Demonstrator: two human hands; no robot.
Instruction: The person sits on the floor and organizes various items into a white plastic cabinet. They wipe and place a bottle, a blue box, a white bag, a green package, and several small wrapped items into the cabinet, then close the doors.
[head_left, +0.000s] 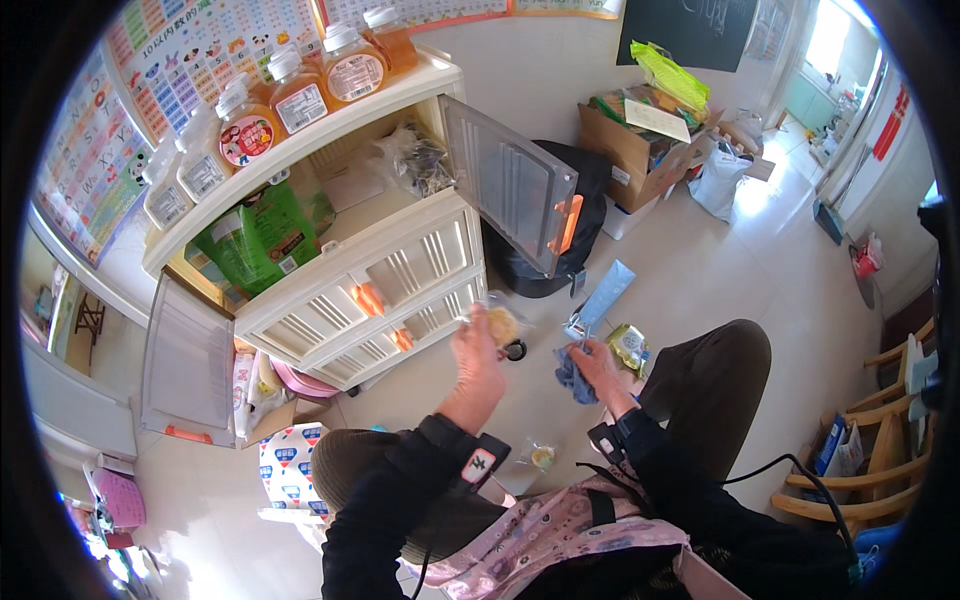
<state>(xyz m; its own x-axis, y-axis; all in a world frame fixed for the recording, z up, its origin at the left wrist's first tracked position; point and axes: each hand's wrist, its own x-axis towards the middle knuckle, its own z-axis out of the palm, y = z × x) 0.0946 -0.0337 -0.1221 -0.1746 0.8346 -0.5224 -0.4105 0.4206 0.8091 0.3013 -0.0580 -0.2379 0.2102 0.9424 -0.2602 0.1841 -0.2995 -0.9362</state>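
My left hand (478, 367) is raised in front of the white plastic storage cabinet (360, 277), gripping a round yellowish snack in a clear wrapper (501, 324). A crumpled blue-grey cloth (574, 381) is bunched in my right hand (598, 369). Close to that hand, a light-blue box (606, 294) and a gold-and-green packet (628, 349) lie on the floor. Another clear-wrapped snack (541, 455) rests between my legs. The cabinet's top compartment stands open at both translucent doors. Inside it are a green bag (262, 236) and a clear plastic bag with dark contents (420, 161).
Several jars of amber liquid (300, 105) line the cabinet top. The right door (510, 184) swings out before a black bag (544, 262). An overfull cardboard box (637, 150) stands farther back. Wooden chair parts (862, 465) are at right, a patterned box (289, 465) at left.
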